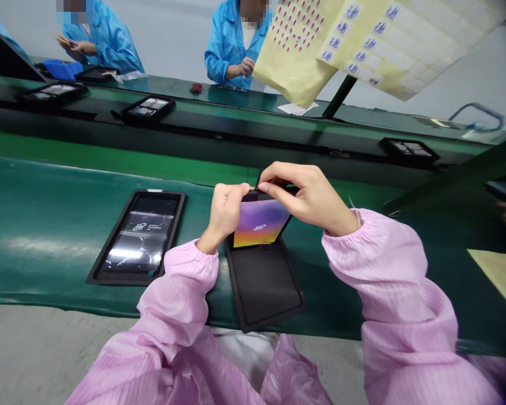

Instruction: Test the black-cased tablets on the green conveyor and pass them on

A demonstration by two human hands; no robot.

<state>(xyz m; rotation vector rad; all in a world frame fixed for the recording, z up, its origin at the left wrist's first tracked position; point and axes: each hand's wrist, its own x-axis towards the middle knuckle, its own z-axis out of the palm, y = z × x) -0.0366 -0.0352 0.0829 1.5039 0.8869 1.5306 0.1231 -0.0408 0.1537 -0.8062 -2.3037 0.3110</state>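
A tablet with a lit purple-to-orange screen is tilted up on its edge over the far part of a black foam tray. My left hand is closed on the tablet's upper left side, thumb along the top edge. Beside that thumb, my right hand pinches a thin black piece at the top edge; its kind is too small to tell. The right fingers partly cover the tablet's upper right corner. To the left, a second tablet with a dark, glossy screen lies flat in another black tray.
The green bench runs beneath both trays. Behind it, black trays holding devices sit along a dark line. Two co-workers in blue stand beyond. Yellow sheets hang at upper right beside a green post. Yellow paper lies right.
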